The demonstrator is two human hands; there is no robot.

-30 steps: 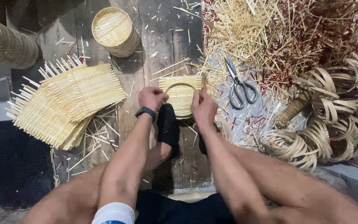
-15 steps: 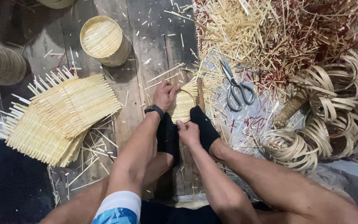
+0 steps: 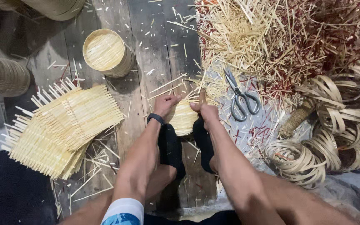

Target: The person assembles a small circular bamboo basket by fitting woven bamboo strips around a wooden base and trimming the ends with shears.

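Note:
A small round woven bamboo basket (image 3: 183, 121) lies on the wooden floor planks, clamped between my two feet in black socks (image 3: 171, 146). My left hand (image 3: 166, 104), with a dark band on the wrist, grips the basket's far left rim. At the far right rim, my right hand (image 3: 203, 111) is closed around a short brown wooden stick or tool handle (image 3: 202, 96) that points away from me. What the stick's tip touches is hidden by loose bamboo slivers.
Grey-handled scissors (image 3: 241, 100) lie just right of my hands. Stacked woven bamboo mats (image 3: 63, 129) sit at left and a finished round basket (image 3: 107, 52) beyond them. Coiled bamboo strip rings (image 3: 326, 137) and a heap of bamboo slivers (image 3: 271, 37) fill the right side.
My hands drew together over the basket, then spread to its far rim again. The basket now sits lower between my feet, and my view has shifted slightly.

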